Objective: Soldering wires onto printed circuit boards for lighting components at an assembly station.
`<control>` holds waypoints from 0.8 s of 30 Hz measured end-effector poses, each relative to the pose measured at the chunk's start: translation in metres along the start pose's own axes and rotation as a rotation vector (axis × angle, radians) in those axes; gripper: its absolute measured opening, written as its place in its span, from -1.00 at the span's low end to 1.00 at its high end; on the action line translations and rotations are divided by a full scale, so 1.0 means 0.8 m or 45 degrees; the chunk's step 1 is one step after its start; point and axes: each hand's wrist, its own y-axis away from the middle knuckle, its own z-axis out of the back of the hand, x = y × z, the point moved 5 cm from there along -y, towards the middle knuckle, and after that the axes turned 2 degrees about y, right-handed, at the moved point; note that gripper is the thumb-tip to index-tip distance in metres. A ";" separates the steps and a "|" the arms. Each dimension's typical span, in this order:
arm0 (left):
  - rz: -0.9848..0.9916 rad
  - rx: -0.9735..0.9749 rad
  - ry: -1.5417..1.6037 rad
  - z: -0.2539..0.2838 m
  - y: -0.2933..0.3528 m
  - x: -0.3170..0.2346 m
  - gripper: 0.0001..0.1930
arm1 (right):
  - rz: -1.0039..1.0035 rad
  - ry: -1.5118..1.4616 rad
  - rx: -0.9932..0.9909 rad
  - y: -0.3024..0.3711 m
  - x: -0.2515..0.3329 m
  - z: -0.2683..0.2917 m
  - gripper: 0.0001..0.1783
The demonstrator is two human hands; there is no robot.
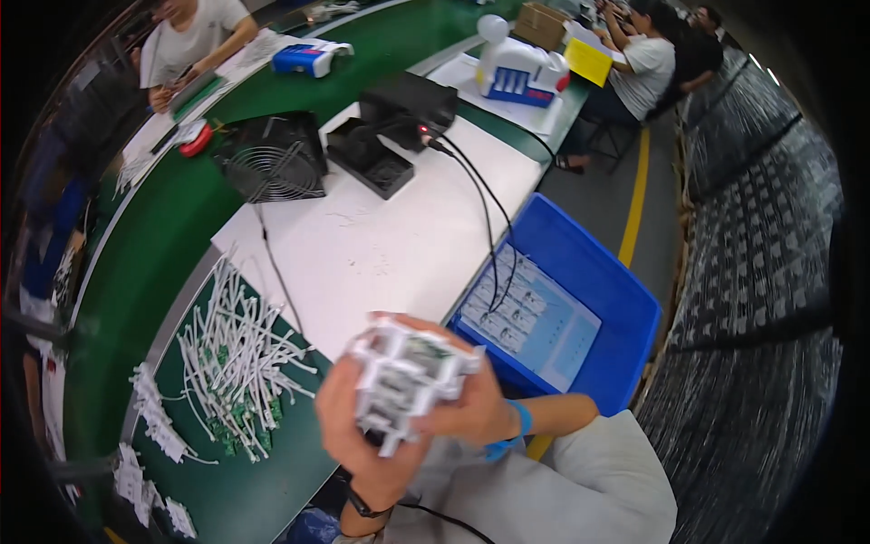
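Above the near edge of the white work surface I hold a stack of white plastic frames (399, 388) with cut-outs, and a bit of green circuit board shows inside. My left hand (347, 428) grips its left side, fingers wrapped round. From the right, my right hand (478, 410) closes on the other side, its thumb across the lower face. Slight blur hides the exact number of frames. To the left lies a heap of white cables with small green boards (240, 363). Several white plastic pieces (156, 422) lie beyond it at the left edge.
A blue bin (630, 313) holding a sheet and packed white parts stands at my right. Black cables (485, 208) run over its rim from a black box (408, 100). A black fan (272, 159) and black tray (370, 163) stand at the back. Other people sit farther off.
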 end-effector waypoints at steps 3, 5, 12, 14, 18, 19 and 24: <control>-0.012 0.348 0.028 -0.069 0.000 -0.025 -0.18 | 0.103 0.092 -0.338 0.058 0.007 0.086 -0.02; 0.028 0.540 0.131 -0.122 0.021 -0.020 -0.15 | 0.132 -0.086 -0.600 0.092 0.010 0.125 -0.18; 0.179 0.866 0.328 -0.251 0.075 -0.024 -0.14 | 0.290 -0.096 -1.314 0.187 0.007 0.266 -0.46; 0.204 0.852 0.363 -0.265 0.074 -0.022 -0.16 | 0.376 0.013 -1.431 0.214 0.015 0.320 -0.52; 0.266 0.819 0.366 -0.272 0.066 -0.002 -0.20 | -0.069 0.235 -1.477 0.271 0.001 0.462 -0.58; 0.277 0.803 0.379 -0.271 0.063 0.003 -0.20 | -0.213 0.333 -1.471 0.291 -0.016 0.506 -0.61; 0.353 0.785 0.426 -0.264 0.065 0.016 -0.17 | -1.105 0.750 -1.277 0.438 -0.176 0.710 -0.61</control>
